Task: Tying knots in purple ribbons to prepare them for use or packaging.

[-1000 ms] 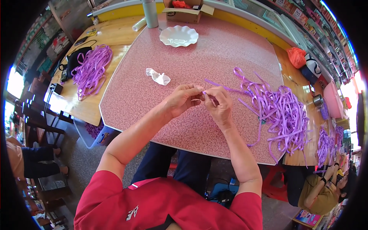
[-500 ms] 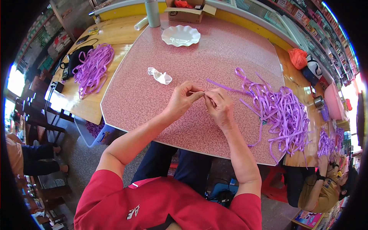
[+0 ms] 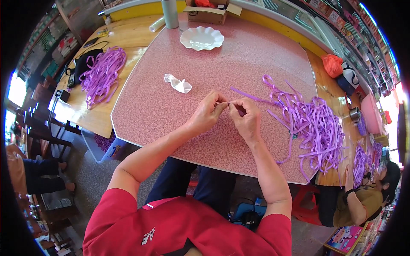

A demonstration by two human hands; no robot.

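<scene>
In the head view, the left hand (image 3: 208, 114) and the right hand (image 3: 246, 119) meet knuckle to knuckle over the pink speckled table (image 3: 239, 59), fingertips pressed together and pinching a thin purple strip (image 3: 252, 97) between them; the exact spot of the grip is too small to make out, though the strip runs away from the right hand's fingers up and to the right, lying on the tabletop. It leads into a big loose heap of purple strips (image 3: 314, 123) just beside the right hand on its outer side (some ends spill over the table edge there). Ahead of the left hand, near but apart from it, lies a crumpled white wrapper (image 3: 178, 83). Farther ahead, well apart from both hands, sits a white scalloped dish (image 3: 201, 38), with a grey bottle (image 3: 170, 13) and a cardboard box (image 3: 208, 13) behind it. Far out to the left hand's side, on a wooden table (image 3: 132, 38), rests a second bundle of purple strips (image 3: 102, 74)
</scene>
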